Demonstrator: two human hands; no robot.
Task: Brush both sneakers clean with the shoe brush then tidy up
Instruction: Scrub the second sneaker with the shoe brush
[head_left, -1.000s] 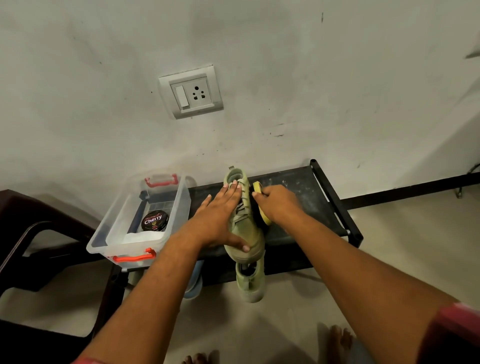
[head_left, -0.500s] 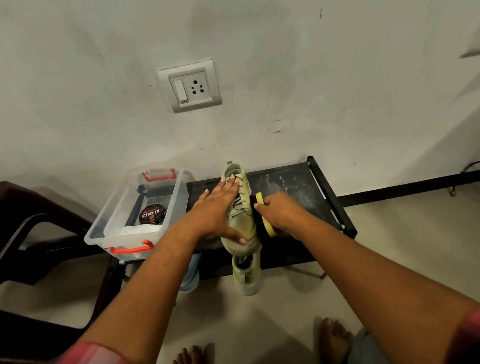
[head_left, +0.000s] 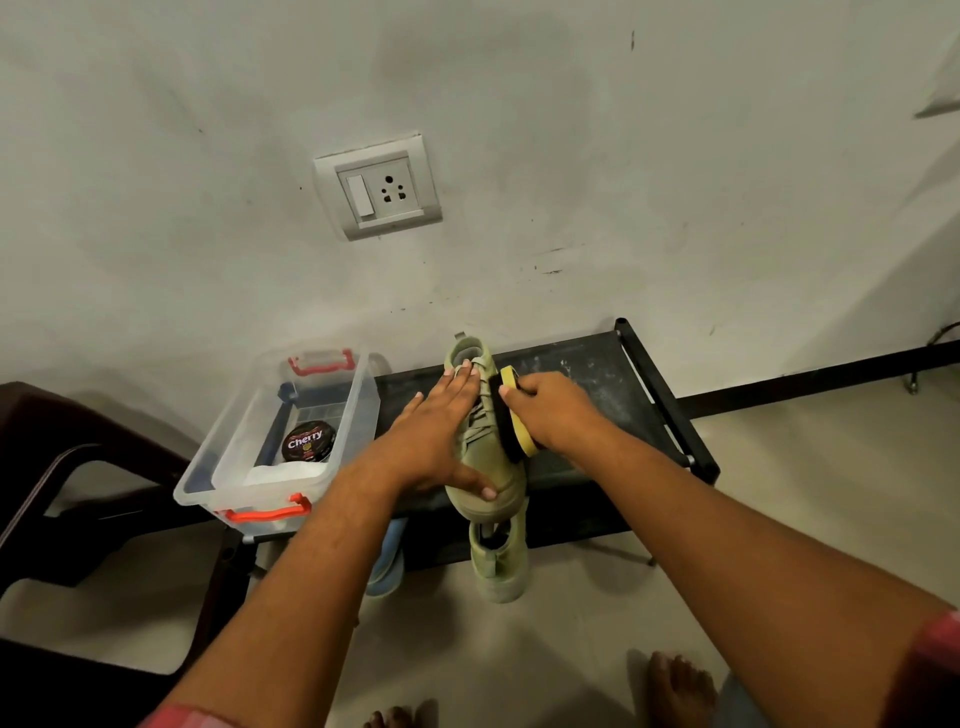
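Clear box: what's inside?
The clear box holds a round black Cherry tin, white material on its near side and a dark blue piece behind. Whatever lies under the white material is covered.

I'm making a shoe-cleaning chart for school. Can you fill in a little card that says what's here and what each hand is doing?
place: black shelf against a wall
sneaker: green, lying on the shelf, toe toward the person
left hand: flat on the sneaker, holding it down
right hand: grips the brush
brush: yellow back, black bristles against the sneaker's side
other sneaker: below the shelf's front edge
box: clear, red handles, at the shelf's left end
polish tin: inside the box
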